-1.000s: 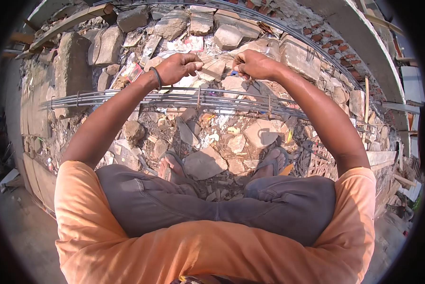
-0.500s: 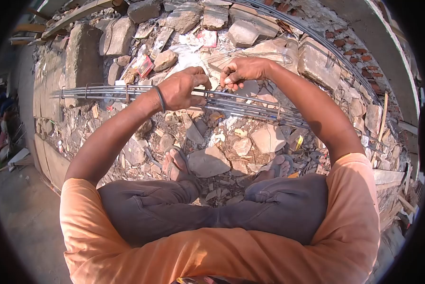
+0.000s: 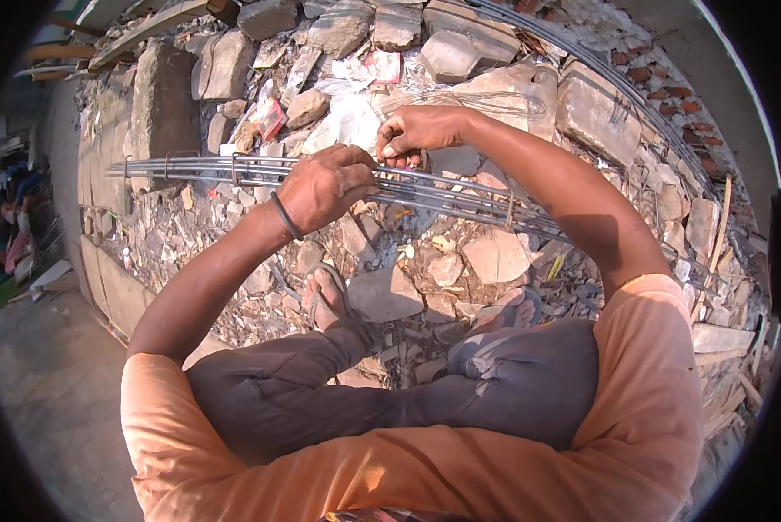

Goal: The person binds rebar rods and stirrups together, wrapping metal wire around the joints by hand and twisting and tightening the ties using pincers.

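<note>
The left hand [image 3: 328, 185] covers the rebar bundle [image 3: 443, 199] beneath it, whether clamped I cannot tell, and slack there could let bars roll against the right hand [image 3: 397, 148], fingers drawn together just beside.

No readable text or numbers.

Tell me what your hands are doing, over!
Left hand over steel bars. Right hand beside it, fingers curled, any grip unclear. Bars stretch across; rubble underneath.
</note>
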Available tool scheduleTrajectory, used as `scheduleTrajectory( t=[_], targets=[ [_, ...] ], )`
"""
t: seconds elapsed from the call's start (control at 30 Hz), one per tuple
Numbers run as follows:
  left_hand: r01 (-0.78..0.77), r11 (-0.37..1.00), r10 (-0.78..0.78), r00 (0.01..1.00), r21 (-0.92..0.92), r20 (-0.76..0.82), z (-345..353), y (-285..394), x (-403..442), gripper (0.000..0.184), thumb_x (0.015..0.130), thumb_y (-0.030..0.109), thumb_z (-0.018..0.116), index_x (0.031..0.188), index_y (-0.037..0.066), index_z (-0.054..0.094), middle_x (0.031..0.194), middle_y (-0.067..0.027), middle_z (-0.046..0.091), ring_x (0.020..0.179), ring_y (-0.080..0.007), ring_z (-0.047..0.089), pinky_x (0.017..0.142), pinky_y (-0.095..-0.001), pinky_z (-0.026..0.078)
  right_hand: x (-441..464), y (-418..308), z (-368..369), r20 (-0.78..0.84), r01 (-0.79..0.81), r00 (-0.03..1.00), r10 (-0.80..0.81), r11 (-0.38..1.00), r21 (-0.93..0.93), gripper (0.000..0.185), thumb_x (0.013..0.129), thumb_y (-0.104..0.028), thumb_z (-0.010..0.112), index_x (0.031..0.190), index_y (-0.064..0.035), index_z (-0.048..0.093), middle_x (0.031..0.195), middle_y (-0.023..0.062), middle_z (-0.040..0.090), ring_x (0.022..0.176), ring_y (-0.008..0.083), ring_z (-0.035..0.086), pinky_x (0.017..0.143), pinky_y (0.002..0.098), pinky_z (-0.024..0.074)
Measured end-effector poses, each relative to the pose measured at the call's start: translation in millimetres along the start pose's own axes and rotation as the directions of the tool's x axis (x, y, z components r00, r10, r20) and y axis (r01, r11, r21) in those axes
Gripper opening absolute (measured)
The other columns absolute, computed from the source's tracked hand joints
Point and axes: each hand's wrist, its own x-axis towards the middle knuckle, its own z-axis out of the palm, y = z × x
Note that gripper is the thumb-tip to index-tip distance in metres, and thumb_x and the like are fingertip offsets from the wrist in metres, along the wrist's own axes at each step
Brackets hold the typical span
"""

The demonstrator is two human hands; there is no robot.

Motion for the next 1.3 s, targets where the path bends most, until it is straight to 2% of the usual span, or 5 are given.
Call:
scheduleTrajectory(
  t=[0.47, 0.7, 0.97, 1.2, 1.3],
  targets=[
    [0.382, 0.884, -0.416, 0.906, -0.269, -0.081, 1.1, -7.7, 10.0, 0.017, 0.092, 0.016, 0.062, 0.089, 0.0, 0.057, 0.067, -0.013, 0.059, 0.063, -0.0208, 0.059, 0.059, -0.0369, 0.045, -12.2, -27.8, 23.7, -0.25, 0.122, 0.937, -0.243, 0.901, -0.417, 0.012, 0.089, -0.011, 0.06, 0.093, 0.0, 0.063, 0.079, 0.0075, 0.068, 0.074, 0.0147, 0.062, 0.068, 0.0339, 0.0483],
    [0.448, 0.855, -0.487, 0.866, -0.263, -0.11, 5.4, -10.0, 17.5, 0.021, 0.094, 0.018, 0.06, 0.086, -0.001, 0.056, 0.075, -0.0109, 0.064, 0.071, -0.0174, 0.064, 0.063, -0.0327, 0.048, -16.1, -20.2, 46.5, -0.537, 0.088, 0.841, -0.074, 0.996, 0.001, 0.013, 0.085, -0.008, 0.065, 0.094, 0.0011, 0.066, 0.088, 0.0132, 0.068, 0.076, 0.0175, 0.065, 0.069, 0.0339, 0.0508],
    [0.492, 0.832, -0.537, 0.831, -0.256, -0.147, 20.7, -36.6, 27.4, 0.023, 0.089, 0.019, 0.062, 0.083, -0.003, 0.063, 0.072, -0.0125, 0.067, 0.066, -0.0189, 0.067, 0.06, -0.0331, 0.051, -24.1, -27.8, 55.2, -0.524, 0.115, 0.819, -0.236, 0.96, -0.254, 0.007, 0.089, 0.0, 0.06, 0.094, 0.0022, 0.064, 0.09, 0.007, 0.066, 0.082, 0.0101, 0.061, 0.072, 0.0269, 0.0506],
    [0.686, 0.574, -0.645, 0.715, -0.447, 0.27, -6.3, -46.0, 44.1, 0.016, 0.078, 0.012, 0.073, 0.079, -0.003, 0.065, 0.069, -0.0098, 0.068, 0.067, -0.0169, 0.067, 0.062, -0.0312, 0.053, -32.4, -40.7, 61.4, -0.499, 0.074, 0.829, -0.253, 0.934, -0.351, 0.013, 0.087, 0.0, 0.055, 0.096, 0.0007, 0.064, 0.087, 0.0118, 0.067, 0.082, 0.0181, 0.063, 0.075, 0.0334, 0.0481],
    [0.423, 0.815, -0.44, 0.897, -0.395, 0.052, 5.8, -56.3, 37.5, 0.013, 0.076, 0.011, 0.075, 0.082, 0.002, 0.066, 0.076, -0.0079, 0.068, 0.075, -0.0183, 0.067, 0.068, -0.0317, 0.053, -31.3, -41.6, 60.4, -0.513, 0.051, 0.836, -0.196, 0.958, -0.283, 0.013, 0.087, 0.0, 0.055, 0.097, 0.0006, 0.064, 0.088, 0.0114, 0.067, 0.082, 0.0172, 0.063, 0.075, 0.0329, 0.0479]
  ],
)
